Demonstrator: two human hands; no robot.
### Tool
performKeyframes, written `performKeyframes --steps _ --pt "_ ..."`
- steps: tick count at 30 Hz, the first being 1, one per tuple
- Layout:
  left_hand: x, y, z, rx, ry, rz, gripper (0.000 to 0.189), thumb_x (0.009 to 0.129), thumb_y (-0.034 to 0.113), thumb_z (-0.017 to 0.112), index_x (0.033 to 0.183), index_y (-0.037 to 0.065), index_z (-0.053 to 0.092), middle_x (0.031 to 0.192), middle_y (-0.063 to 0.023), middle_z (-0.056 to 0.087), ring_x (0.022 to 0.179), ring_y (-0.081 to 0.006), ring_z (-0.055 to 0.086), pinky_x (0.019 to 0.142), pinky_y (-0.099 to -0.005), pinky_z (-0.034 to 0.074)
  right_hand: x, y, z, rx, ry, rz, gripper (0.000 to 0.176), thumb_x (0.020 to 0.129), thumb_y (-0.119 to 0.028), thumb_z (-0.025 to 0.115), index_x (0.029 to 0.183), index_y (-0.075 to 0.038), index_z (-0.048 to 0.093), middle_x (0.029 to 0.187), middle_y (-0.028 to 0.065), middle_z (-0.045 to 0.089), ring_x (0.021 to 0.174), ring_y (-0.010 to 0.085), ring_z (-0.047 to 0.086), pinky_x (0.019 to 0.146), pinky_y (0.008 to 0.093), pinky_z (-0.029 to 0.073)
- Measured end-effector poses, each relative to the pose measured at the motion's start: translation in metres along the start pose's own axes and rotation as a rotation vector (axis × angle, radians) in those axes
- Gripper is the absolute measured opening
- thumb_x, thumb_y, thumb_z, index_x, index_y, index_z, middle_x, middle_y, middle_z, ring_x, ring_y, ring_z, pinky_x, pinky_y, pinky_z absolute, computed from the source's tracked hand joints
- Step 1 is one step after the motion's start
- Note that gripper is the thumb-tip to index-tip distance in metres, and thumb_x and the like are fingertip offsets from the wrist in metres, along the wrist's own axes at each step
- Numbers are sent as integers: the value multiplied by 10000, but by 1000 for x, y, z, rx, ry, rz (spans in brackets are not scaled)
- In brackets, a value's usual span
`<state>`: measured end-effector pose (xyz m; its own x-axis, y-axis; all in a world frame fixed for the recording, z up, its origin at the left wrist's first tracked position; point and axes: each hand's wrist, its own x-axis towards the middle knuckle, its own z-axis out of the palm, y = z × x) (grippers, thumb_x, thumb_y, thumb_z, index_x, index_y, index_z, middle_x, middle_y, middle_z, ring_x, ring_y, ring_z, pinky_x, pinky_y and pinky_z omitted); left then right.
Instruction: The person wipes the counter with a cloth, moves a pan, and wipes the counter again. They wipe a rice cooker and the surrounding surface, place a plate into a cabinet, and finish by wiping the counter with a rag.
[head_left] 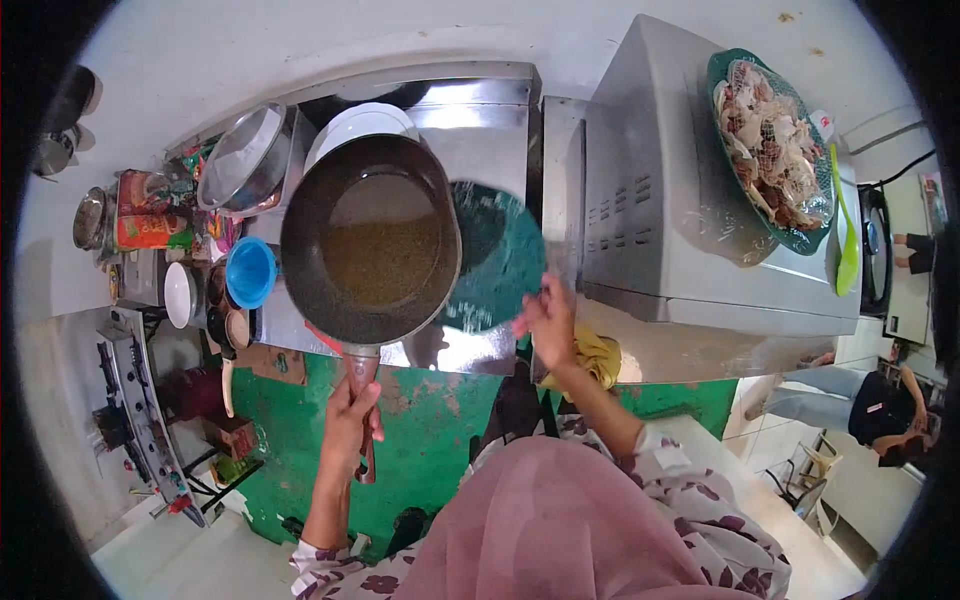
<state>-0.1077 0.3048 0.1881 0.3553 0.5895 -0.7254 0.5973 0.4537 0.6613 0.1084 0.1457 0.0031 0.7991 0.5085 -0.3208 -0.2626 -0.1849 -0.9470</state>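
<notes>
My left hand [350,415] is wrapped round the brown handle of a dark frying pan [375,240]. A shallow layer of yellowish liquid, like oil, covers the pan's bottom. The pan is over the steel table and hides part of a green plate [500,260] just to its right. At that plate's right edge is my right hand [545,318], its fingers and thumb on the rim. Behind the pan, a white plate [365,122] shows only in part.
At right, a steel box-like appliance [625,200] carries a green platter [740,62] heaped with food and a lime-green spatula [848,245]. A blue bowl [250,272], a metal bowl [235,165] and packets [152,212] stand left. A yellow cloth [597,358] lies by my right wrist. Another person [880,405] is far right.
</notes>
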Motion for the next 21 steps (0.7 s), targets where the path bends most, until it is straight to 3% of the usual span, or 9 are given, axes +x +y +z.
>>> performKeyframes --steps 2,6,8,9,12,14,16,18,21 --pt "-8 -4 -4 0 15 1 218 906 262 579 917 63 490 556 9 430 418 -101 432 384 -240 359 -42 -10 4 78 -87 199 364 909 -8 475 1252 -27 354 712 94 547 500 170 578 435 286 478" --pt "-20 -13 -7 2 62 -33 243 902 287 587 905 65 488 550 9 431 421 -101 436 379 -241 361 -77 -1 31 107 -181 182 364 913 -17 475 1254 -46 351 713 94 548 506 167 579 453 294 483" --pt "-24 -21 -9 -29 62 -48 242 899 273 594 931 55 497 550 0 439 417 -104 442 388 -243 377 -78 6 46 33 -281 138 379 914 -59 488 1260 -58 333 686 85 576 516 159 574 477 321 461" --pt "-26 -25 -10 -60 60 -63 243 896 260 602 956 45 505 551 -8 447 414 -107 448 397 -246 393 -71 0 55 19 -285 218 375 920 -94 502 1258 -69 341 689 83 587 521 162 584 502 322 474" --pt "-30 -37 -8 -68 75 -73 249 893 268 609 947 47 506 548 -10 447 411 -105 445 391 -244 390 -51 10 73 -4 -340 203 407 917 -54 521 1276 -41 330 732 91 571 555 144 592 484 290 495" --pt "-32 -47 -8 -74 76 -60 260 888 273 616 959 46 510 548 -9 450 412 -103 448 385 -242 389 -44 -2 65 -79 -361 236 377 924 -112 533 1264 -46 383 751 105 582 575 207 604 540 341 511" --pt "-35 -51 -4 -99 91 -81 272 886 275 621 976 41 514 547 -6 452 413 -99 448 385 -241 391 -41 -27 38 -569 -282 -135 356 917 -173 543 1245 -70 451 837 128 597 687 284 614 651 384 520" --pt "-35 -61 -4 -137 85 -75 265 888 263 618 988 38 519 547 -3 454 413 -97 445 388 -240 393 -40 -4 -2 -892 -133 -406 342 873 -197 572 1201 -111 526 954 127 593 846 332 584 770 393 498" --pt "-36 -70 -4 -137 105 -65 255 891 254 613 986 35 522 550 -5 459 416 -96 448 390 -239 392 -44 -35 -57 -1153 -206 -390 347 813 -160 606 1149 -92 556 1028 130 571 927 327 552 791 391 485"
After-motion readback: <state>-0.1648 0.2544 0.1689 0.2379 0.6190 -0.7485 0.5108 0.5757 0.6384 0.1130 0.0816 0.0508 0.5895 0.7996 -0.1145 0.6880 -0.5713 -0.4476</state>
